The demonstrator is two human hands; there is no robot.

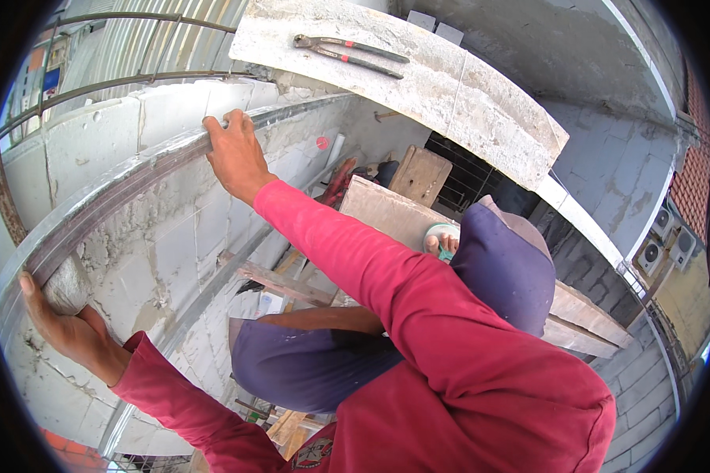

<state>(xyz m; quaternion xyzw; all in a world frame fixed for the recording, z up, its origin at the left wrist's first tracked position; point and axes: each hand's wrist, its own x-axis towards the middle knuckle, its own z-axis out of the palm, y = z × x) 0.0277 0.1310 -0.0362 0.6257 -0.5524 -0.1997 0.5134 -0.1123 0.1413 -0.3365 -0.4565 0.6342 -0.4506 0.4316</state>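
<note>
A long grey-brown straight bar (138, 175), bent by the lens, runs along the top of a pale block wall (185, 260). My right hand (238, 156) reaches over to its far part, with the fingers curled over its upper edge. At the near left, my left hand (79, 331) has its thumb up against the bar's edge. Its palm and fingers lie around a rounded whitish lump (69, 285) just below the bar; the fingers are partly hidden, and what the lump is I cannot make out. End-cutting pincers (351, 55) with dark, red-banded handles lie on a white slab ledge (481, 106), apart from both hands.
Below me are a wooden plank (386, 213), a board (420, 175) and a timber crosspiece (284, 282). My sandalled foot (443, 239) rests on the plank. A lower metal strip (205, 303) crosses the wall's face. Metal railings (126, 84) stand beyond the wall; a hammer (386, 116) lies farther down.
</note>
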